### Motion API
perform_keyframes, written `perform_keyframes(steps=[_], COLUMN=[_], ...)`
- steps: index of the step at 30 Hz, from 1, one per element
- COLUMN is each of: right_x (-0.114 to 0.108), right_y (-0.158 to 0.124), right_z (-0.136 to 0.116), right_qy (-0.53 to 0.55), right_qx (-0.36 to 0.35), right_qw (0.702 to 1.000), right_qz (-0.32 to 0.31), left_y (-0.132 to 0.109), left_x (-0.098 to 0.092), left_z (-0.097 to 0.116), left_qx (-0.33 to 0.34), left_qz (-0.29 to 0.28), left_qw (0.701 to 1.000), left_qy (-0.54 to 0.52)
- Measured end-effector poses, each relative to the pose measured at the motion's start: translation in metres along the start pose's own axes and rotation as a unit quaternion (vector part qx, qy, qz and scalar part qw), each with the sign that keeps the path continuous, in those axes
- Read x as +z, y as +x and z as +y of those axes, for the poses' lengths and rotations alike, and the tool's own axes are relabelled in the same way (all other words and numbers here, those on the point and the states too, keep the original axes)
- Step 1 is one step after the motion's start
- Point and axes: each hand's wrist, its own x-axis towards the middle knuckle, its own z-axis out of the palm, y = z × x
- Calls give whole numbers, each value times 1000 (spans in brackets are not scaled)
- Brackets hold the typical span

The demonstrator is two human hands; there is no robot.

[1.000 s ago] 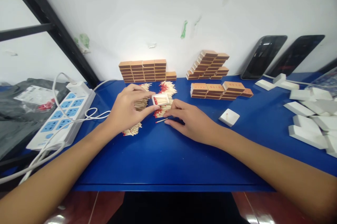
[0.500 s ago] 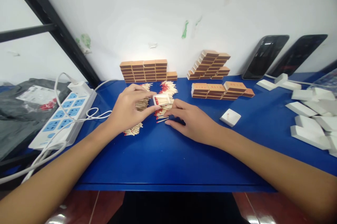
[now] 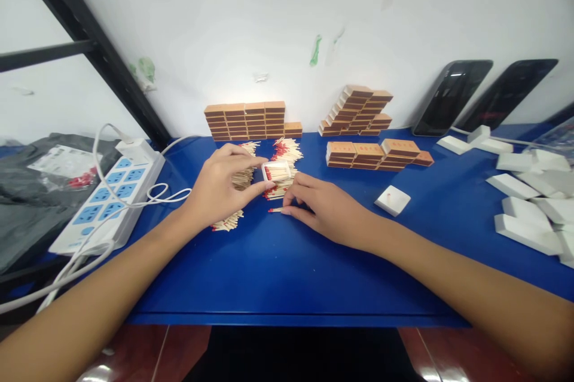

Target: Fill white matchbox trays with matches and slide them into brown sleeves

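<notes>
Between its thumb and fingers my left hand (image 3: 226,185) holds a small white tray (image 3: 277,171) with red-tipped matches inside. My right hand (image 3: 320,208) pinches the plain end of a match (image 3: 275,210), whose red head points left, just below the tray. A loose pile of matches (image 3: 291,152) lies behind and under the tray, partly hidden by it. More matches (image 3: 228,222) lie on the blue table (image 3: 287,274) below my left hand, and others show behind its fingers.
Stacked matchboxes (image 3: 244,122) stand by the wall, with more stacks (image 3: 356,110) and a lower row (image 3: 370,155) to the right. White trays (image 3: 529,220) are heaped far right; one (image 3: 393,200) lies apart. Two phones (image 3: 452,98) lean back right; a power strip (image 3: 110,196) is left.
My right thumb and fingertips have closed on a match and drawn it slightly down, apart from the pile. The tray in my left hand has barely shifted.
</notes>
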Motion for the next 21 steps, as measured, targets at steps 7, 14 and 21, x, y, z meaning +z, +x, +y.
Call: perform_keyframes(steps=[7, 14, 21], right_x=[-2, -1, -6], right_y=[0, -1, -1], right_z=[-4, -5, -2], right_qy=[-38, -25, 2], right_qx=[18, 24, 3], right_qw=[999, 999, 999], right_qz=[-35, -39, -34], left_y=[0, 0, -1], left_x=[1, 1, 0], left_z=[1, 1, 0], left_qx=[-2, -12, -10], left_qz=[-2, -12, -21], left_qw=[1000, 1000, 1000], left_qy=[-11, -10, -17])
